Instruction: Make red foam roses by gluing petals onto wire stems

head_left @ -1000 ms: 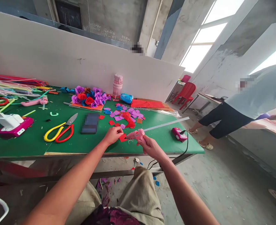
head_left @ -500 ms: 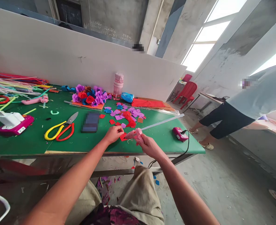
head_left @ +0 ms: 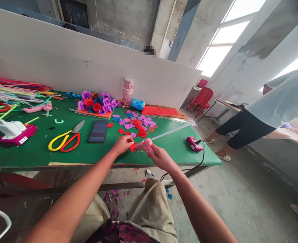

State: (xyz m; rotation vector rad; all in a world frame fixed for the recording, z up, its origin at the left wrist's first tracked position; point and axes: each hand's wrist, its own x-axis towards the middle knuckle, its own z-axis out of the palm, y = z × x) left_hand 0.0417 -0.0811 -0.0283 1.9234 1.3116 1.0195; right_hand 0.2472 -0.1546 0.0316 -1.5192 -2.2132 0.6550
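My left hand [head_left: 122,144] pinches a small red paper piece [head_left: 132,147] just above the green table [head_left: 37,153]. My right hand [head_left: 159,157] grips a pink glue gun [head_left: 144,145] whose nozzle points left at that piece. A long clear glue stick [head_left: 171,131] juts from the gun's back toward the upper right. Beyond my hands lies a scatter of purple, red and blue paper pieces [head_left: 135,123]. A heap of finished paper roses [head_left: 96,104] rests on an orange sheet further back.
Yellow-and-red scissors [head_left: 64,140], a dark phone [head_left: 97,132], a pink-and-white device [head_left: 11,133], another pink glue gun [head_left: 37,108] and coloured sticks [head_left: 12,92] occupy the left. A pink bottle [head_left: 127,92], red sheets [head_left: 159,111] and a corded pink box [head_left: 194,144] are right. Another person [head_left: 270,111] stands at right.
The glue gun and my right hand have shifted slightly left, closer to the red piece. The person at right has leaned a little further away.
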